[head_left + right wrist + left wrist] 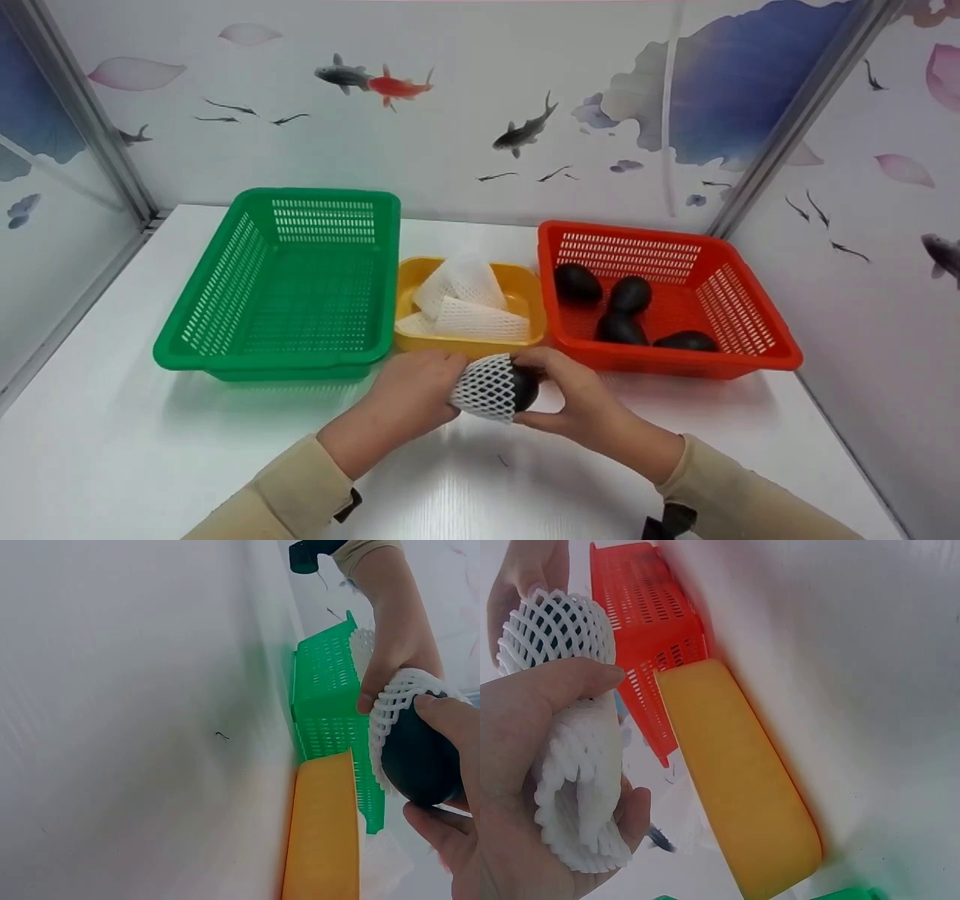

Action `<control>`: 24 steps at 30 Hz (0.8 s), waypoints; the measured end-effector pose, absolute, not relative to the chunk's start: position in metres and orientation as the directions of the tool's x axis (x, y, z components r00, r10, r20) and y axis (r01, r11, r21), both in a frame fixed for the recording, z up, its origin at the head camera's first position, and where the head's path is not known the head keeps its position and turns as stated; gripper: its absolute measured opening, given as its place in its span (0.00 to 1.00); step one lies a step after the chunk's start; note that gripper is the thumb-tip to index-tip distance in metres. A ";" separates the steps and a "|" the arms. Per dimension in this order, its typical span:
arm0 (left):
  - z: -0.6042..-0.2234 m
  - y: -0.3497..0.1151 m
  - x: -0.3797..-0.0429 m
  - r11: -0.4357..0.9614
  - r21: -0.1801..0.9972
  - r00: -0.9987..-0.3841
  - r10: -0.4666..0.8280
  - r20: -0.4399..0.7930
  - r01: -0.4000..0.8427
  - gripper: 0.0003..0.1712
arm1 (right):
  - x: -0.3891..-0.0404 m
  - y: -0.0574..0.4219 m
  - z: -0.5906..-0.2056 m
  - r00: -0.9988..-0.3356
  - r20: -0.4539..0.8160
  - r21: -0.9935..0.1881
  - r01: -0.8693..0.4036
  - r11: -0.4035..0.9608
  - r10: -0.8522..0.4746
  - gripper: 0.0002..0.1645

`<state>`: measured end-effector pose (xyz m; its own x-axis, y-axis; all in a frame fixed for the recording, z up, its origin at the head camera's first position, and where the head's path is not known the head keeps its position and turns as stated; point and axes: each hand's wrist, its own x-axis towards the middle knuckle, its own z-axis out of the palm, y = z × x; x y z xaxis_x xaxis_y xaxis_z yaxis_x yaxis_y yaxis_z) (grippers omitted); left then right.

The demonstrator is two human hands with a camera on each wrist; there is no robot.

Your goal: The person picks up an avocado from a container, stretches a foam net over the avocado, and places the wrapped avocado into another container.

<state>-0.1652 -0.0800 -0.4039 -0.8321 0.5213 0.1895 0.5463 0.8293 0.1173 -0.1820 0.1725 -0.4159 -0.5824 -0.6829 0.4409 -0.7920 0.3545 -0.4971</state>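
Observation:
In the head view, my left hand (416,394) grips a white foam net sleeve (486,388) from its left side. A dark avocado (525,387) sits partly inside the sleeve, its bare end sticking out to the right. My right hand (581,397) pinches that bare end between thumb and fingers. In the left wrist view, the fingers of my left hand (525,765) curl round the sleeve, whose free end hangs loose and folded. The right wrist view shows the avocado (420,754) with the net's edge round it and my right hand (457,765) holding it.
A green basket (390,277) stands at the left. The yellow tub (525,289) in the middle holds several foam net sleeves (480,319). At the right, a red basket (675,360) holds several dark avocados (577,283). Printed wall panels (465,150) enclose the white table (480,487).

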 end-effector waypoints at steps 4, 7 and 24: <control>-0.404 -0.083 -0.165 0.832 0.116 -0.830 0.510 0.224 0.543 0.15 | -0.188 0.176 -0.418 -0.561 0.445 -0.562 -0.782 0.270 -0.698 0.39; -0.405 -0.085 -0.164 0.829 0.118 -0.824 0.507 0.254 0.547 0.15 | -0.191 0.180 -0.419 -0.548 0.447 -0.611 -0.764 0.205 -0.707 0.38; -0.404 -0.082 -0.164 0.857 0.103 -0.847 0.468 0.253 0.504 0.19 | -0.193 0.178 -0.420 -0.584 0.499 -0.619 -0.757 0.208 -0.640 0.29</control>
<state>-0.1636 -0.0818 -0.4037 -0.8467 0.4679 0.2534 0.5045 0.8573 0.1027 -0.1929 0.1779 -0.4203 -0.5841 -0.6401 0.4990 -0.7570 0.2079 -0.6194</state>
